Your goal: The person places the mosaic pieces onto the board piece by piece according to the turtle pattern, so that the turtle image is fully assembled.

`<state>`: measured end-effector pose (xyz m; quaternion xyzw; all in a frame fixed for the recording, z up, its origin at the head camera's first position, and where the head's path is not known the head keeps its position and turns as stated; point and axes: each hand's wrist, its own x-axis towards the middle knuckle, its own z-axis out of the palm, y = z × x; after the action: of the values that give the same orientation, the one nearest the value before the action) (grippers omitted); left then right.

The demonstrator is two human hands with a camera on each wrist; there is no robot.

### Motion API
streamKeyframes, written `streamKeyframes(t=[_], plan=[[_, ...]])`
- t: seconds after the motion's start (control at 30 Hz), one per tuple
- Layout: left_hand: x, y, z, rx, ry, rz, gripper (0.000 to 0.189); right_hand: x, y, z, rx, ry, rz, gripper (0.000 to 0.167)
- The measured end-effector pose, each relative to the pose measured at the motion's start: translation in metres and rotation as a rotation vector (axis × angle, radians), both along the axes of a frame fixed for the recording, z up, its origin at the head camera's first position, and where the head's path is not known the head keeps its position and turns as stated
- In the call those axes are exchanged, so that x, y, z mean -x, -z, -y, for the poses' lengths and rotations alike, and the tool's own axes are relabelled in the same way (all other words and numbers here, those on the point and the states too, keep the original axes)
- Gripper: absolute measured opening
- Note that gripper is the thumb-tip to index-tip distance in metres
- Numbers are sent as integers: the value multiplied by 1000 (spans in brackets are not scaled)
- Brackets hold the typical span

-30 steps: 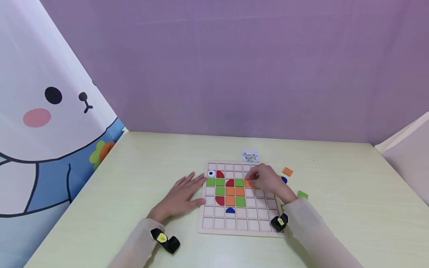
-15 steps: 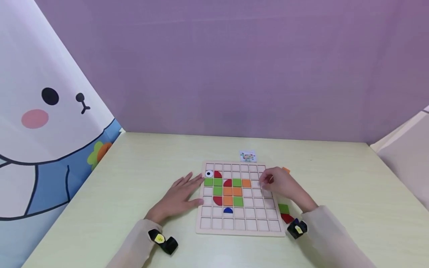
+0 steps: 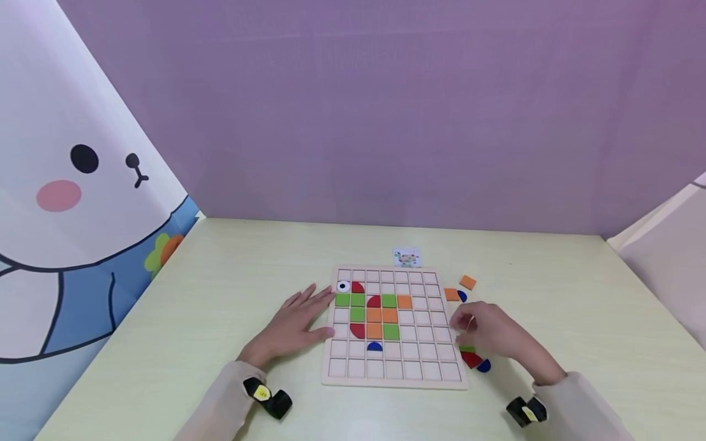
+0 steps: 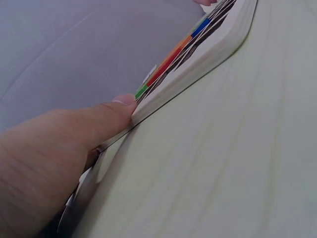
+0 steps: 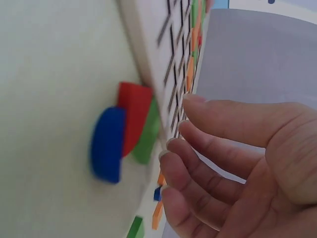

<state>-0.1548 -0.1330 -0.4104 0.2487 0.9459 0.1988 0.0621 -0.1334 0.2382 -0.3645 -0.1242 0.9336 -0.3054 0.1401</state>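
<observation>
A wooden grid board point(image 3: 425, 370) lies flat on the table, with green, orange, red and blue pieces and a white eye piece point(image 3: 343, 286) in some of its cells. Fingers spread, my left hand point(image 3: 292, 331) rests at the board's left edge; in the left wrist view its thumb point(image 4: 111, 116) touches the rim. Past the right edge hovers my right hand point(image 3: 491, 331), its fingers loosely bent with nothing between them. Close below it lie a red piece point(image 5: 134, 111), a green piece point(image 5: 147, 136) and a blue half-round piece point(image 5: 108, 144).
Orange squares point(image 3: 467, 282) and another blue half-round piece point(image 3: 462, 296) lie right of the board's upper corner. A small picture card point(image 3: 407, 257) sits behind the board. A purple cloth wall point(image 3: 408, 122) rises along the table's far edge.
My right hand has left an orange square in the board and moved right and toward me, above the loose pieces. My left hand stays in place.
</observation>
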Motion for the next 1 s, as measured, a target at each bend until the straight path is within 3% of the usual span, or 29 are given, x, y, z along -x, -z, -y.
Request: streamKeyframes(t=[0.2, 0.53, 0.77, 1.0], plan=[[-1, 1, 1, -4, -3, 0, 73, -6, 8, -7, -28, 42, 61, 31], [-1, 0, 1, -5, 2, 3, 72, -7, 13, -11, 37, 8, 84, 35], [0, 0, 0, -8, -5, 12, 72, -8, 13, -7, -13, 80, 76, 27], [0, -1, 1, -7, -2, 7, 72, -4, 8, -11, 40, 33, 36, 18]])
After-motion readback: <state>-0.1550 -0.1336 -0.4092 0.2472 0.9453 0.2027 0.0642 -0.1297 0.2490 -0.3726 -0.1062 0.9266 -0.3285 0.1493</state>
